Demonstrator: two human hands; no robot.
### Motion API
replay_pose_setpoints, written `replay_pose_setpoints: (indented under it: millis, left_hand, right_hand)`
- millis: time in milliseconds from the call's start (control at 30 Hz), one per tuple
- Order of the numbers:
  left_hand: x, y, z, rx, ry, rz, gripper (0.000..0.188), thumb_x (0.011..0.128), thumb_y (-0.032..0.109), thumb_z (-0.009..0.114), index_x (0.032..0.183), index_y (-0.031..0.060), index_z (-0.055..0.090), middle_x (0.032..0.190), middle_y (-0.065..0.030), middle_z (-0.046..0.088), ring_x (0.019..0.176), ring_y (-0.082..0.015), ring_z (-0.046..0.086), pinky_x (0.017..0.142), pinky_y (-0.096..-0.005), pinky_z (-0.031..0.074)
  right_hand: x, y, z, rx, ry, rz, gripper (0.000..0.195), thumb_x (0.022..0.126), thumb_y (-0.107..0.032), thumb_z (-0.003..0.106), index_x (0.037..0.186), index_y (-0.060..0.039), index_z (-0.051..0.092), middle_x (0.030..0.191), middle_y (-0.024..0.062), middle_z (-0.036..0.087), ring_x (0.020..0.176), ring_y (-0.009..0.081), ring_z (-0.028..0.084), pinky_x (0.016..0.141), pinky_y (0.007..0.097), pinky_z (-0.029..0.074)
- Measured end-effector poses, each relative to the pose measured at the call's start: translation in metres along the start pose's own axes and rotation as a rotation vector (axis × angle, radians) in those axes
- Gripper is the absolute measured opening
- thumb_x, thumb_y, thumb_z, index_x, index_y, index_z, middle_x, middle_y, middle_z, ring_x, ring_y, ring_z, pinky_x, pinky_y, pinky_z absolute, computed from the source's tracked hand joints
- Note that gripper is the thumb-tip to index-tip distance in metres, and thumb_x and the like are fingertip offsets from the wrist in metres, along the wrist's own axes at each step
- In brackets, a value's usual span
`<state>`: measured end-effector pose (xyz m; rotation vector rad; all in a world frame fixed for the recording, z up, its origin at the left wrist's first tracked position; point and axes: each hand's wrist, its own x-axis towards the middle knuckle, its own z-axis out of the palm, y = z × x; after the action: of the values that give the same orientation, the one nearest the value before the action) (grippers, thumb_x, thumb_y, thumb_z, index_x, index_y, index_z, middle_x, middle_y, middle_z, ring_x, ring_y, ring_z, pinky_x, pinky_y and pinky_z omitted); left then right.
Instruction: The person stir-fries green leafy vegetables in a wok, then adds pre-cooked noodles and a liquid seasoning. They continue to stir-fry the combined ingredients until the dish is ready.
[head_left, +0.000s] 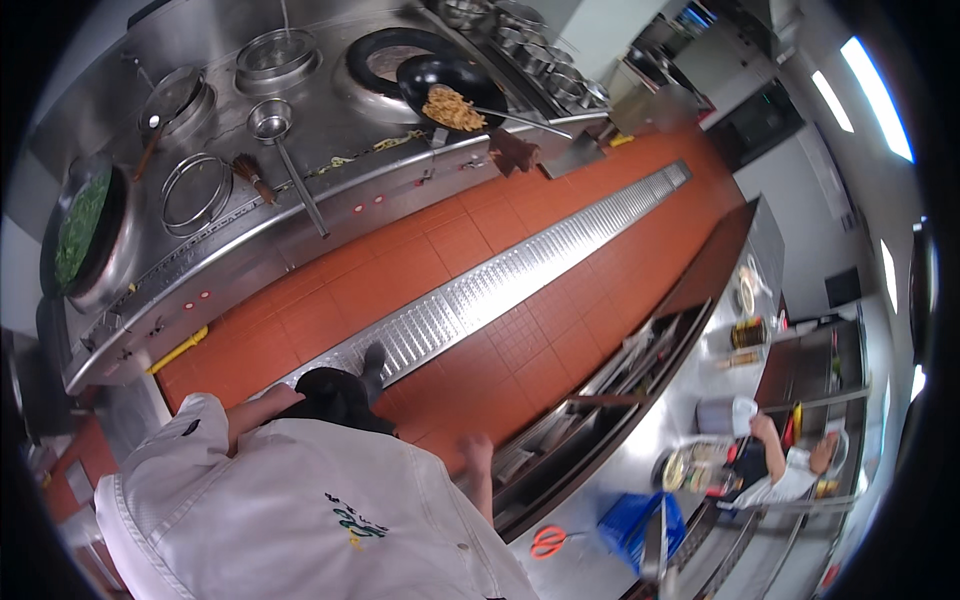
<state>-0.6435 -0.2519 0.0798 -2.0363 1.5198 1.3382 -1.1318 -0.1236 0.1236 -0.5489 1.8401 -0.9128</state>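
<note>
My left hand (283, 397) is at the waist beside the black apron (334, 394); its fingers are mostly hidden. Motion blurs my right hand (475, 452), which hangs over the floor near the open shelves under the steel counter (592, 510). No object shows in it, and its finger pose is unclear. On the steel wok range (315, 169), a black wok (415, 73) holds a heap of brown food (454, 109) and a long-handled ladle (525, 124). Leafy greens (82, 229) lie in another wok (112, 247) at far left.
A steel ladle (289, 161), wire ring (196, 195) and bamboo brush (255, 180) rest on the range. A metal drain grate (487, 281) runs along the red tile floor. Orange-handled scissors (548, 541) and a blue container (637, 525) sit on the counter; a co-worker (780, 472) stands beyond.
</note>
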Motion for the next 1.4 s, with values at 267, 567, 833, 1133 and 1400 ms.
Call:
replay_pose_setpoints:
  millis: [267,567,833,1133,1400]
  left_hand:
    - [0.084,0.191,-0.052,-0.043,0.063,0.031,0.045,0.088,0.04,0.054,0.108,0.0026,0.068,0.114,-0.0242,0.065,0.104,-0.0393,0.064,0.09,-0.0499,0.05]
    - [0.206,0.503,-0.181,-0.995,-0.171,0.653,0.029,0.091,0.028,0.067,0.101,0.0013,0.064,0.09,-0.0023,0.063,0.085,-0.0124,0.059,0.071,-0.029,0.048]
    - [0.23,0.719,-0.229,-1.332,-0.131,0.255,0.1,0.066,0.071,0.074,0.127,-0.0034,0.046,0.116,-0.0161,0.06,0.104,-0.0247,0.06,0.087,-0.0387,0.048]
    - [0.236,0.78,-0.228,-1.591,0.211,0.069,0.022,0.081,0.024,0.067,0.082,0.0028,0.065,0.072,-0.0058,0.062,0.062,-0.0134,0.059,0.057,-0.0315,0.048]
    - [0.241,0.778,-0.328,-1.747,0.311,-0.037,0.025,0.074,0.012,0.073,0.093,-0.001,0.063,0.082,-0.0095,0.065,0.07,-0.0192,0.065,0.057,-0.0328,0.051]
  right_hand:
    - [0.169,-0.19,-0.004,0.051,-0.083,-0.14,0.015,0.093,-0.005,0.056,0.106,0.0007,0.06,0.083,0.0074,0.065,0.073,0.0164,0.065,0.062,0.028,0.053]
    - [0.374,-0.44,-0.023,-0.175,-0.091,-0.527,0.02,0.094,-0.002,0.054,0.112,0.0022,0.062,0.098,0.0083,0.067,0.084,0.0143,0.062,0.073,0.0284,0.053]
    - [0.585,-0.672,0.027,-1.166,0.091,-1.369,0.039,0.095,-0.027,0.059,0.123,-0.001,0.054,0.113,0.0235,0.061,0.103,0.042,0.058,0.087,0.0539,0.044]
    - [0.655,-0.695,0.068,-0.816,-1.136,-0.21,0.025,0.097,-0.027,0.058,0.101,-0.0021,0.059,0.069,0.0057,0.062,0.059,0.0143,0.062,0.049,0.0283,0.048]
    - [0.658,-0.764,0.097,-1.19,-0.445,-1.344,0.024,0.085,-0.01,0.065,0.106,-0.0079,0.054,0.091,0.0185,0.066,0.079,0.0423,0.065,0.065,0.0509,0.052]
